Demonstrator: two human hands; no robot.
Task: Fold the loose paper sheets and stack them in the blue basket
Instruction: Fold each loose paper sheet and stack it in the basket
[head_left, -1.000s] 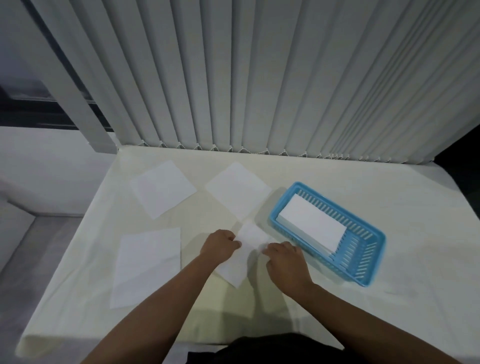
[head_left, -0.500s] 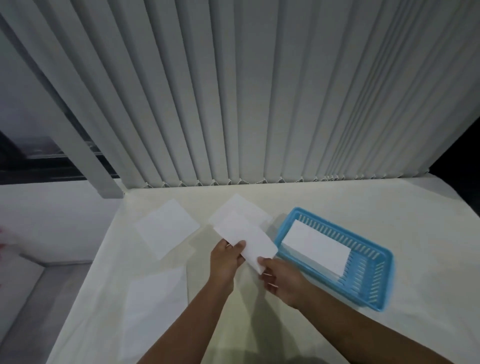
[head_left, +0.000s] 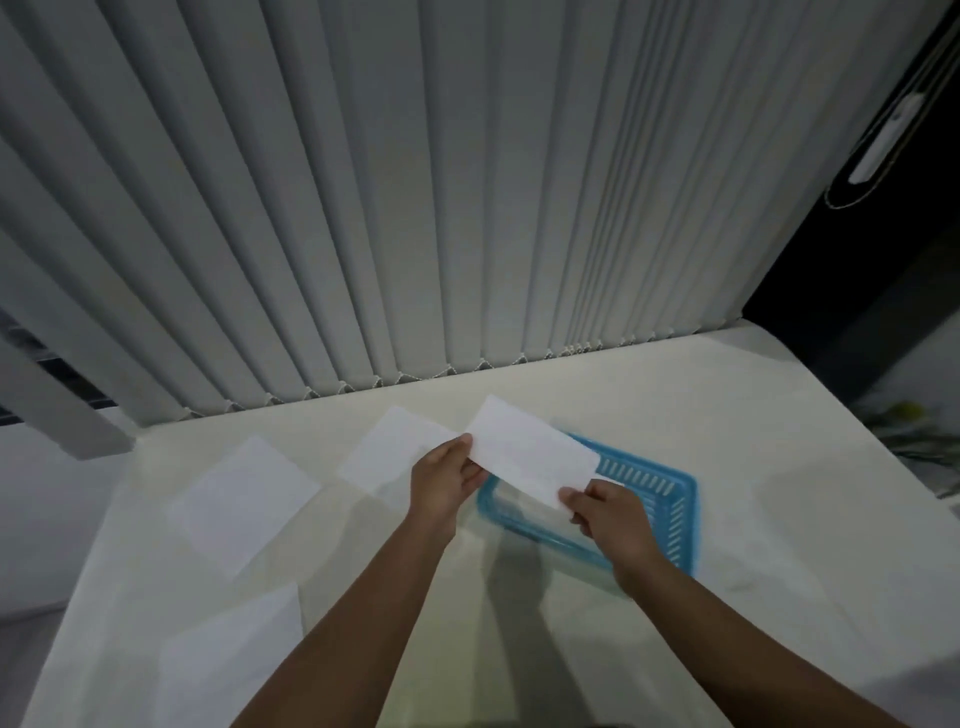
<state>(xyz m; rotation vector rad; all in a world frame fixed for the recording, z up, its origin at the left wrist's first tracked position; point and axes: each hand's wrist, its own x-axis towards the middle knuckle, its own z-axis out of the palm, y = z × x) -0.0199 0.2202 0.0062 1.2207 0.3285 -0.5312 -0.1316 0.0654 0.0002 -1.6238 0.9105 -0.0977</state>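
Pale vertical blinds (head_left: 415, 208) hang behind a cream-covered bench (head_left: 753, 467) in a dim room.

The folded paper sheet (head_left: 530, 457), a long narrow white strip, is held in the air over the far left part of the blue basket (head_left: 672, 501), tilted so that its left end is higher and further away. The left grip (head_left: 441, 483), a bare hand, pinches the strip's left end between thumb and fingers. The right grip (head_left: 610, 514) pinches the near right corner in the same way. The basket, slotted blue plastic, sits on the bench just beyond the right wrist. Its inside is mostly hidden behind the strip and the hands, so how much is stacked there cannot be told.

To the left, three loose sheets lie flat and unfolded on the bench: one (head_left: 389, 452) just behind the left hand, one (head_left: 244, 499) further left, and one (head_left: 228, 660) near the front edge.

Judging by this, folding of this sheet is finished and the step in hand is carrying it to the basket. The next move calls for turning the strip to match the basket's long side, lowering it level inside the walls, and letting go with both hands together so the fold does not spring open. Three sheets would then remain to fold.

No brand, label or writing can be read on the paper, the basket or anything else.
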